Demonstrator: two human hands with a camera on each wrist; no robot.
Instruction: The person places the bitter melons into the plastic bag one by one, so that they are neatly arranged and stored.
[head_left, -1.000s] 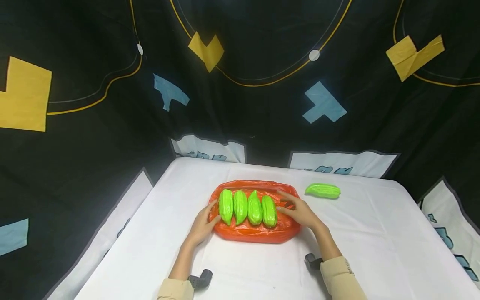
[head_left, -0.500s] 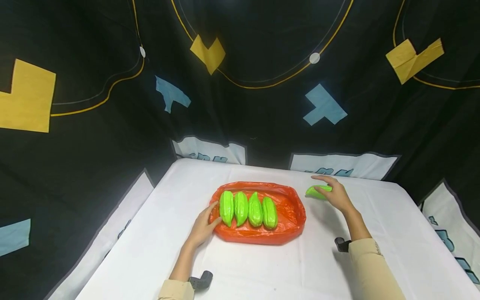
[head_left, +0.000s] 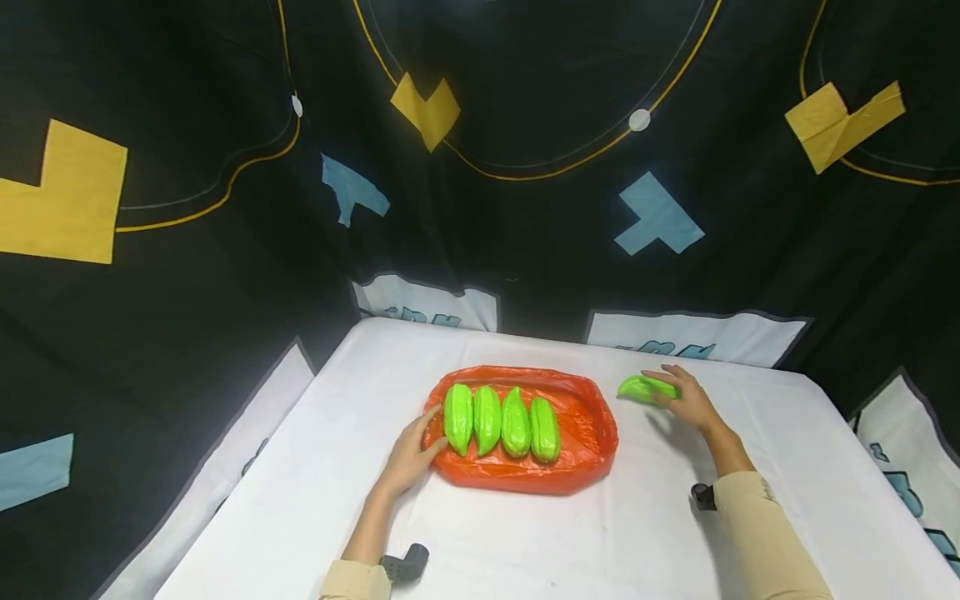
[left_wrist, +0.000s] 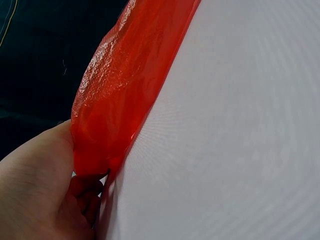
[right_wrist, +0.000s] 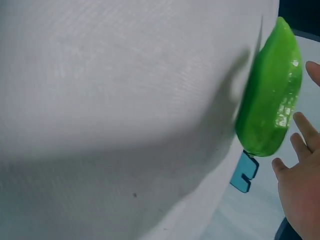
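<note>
A red basket (head_left: 517, 482), seemingly lined or wrapped in shiny plastic, sits mid-table. Inside its left and middle part, several glossy green ridged gourds (head_left: 515, 423) stand side by side in a row. My left hand (head_left: 407, 454) holds the basket's left end, thumb toward the near side; the left wrist view shows its fingers curled by the red wall (left_wrist: 120, 95). To the right of the basket, my right hand (head_left: 690, 404) reaches a single green gourd (head_left: 640, 388). In the right wrist view, straight, spread fingers (right_wrist: 304, 131) lie right beside this gourd (right_wrist: 270, 95).
A white cloth (head_left: 562, 550) covers the table, whose far edge runs close behind the lone gourd. Behind hangs a black curtain (head_left: 525, 250) with yellow and blue patches. Each wrist wears a dark camera mount (head_left: 405, 564).
My right hand has left the basket's right side and moved right to the lone gourd, settling lower around its right end. My left hand stays on the basket.
</note>
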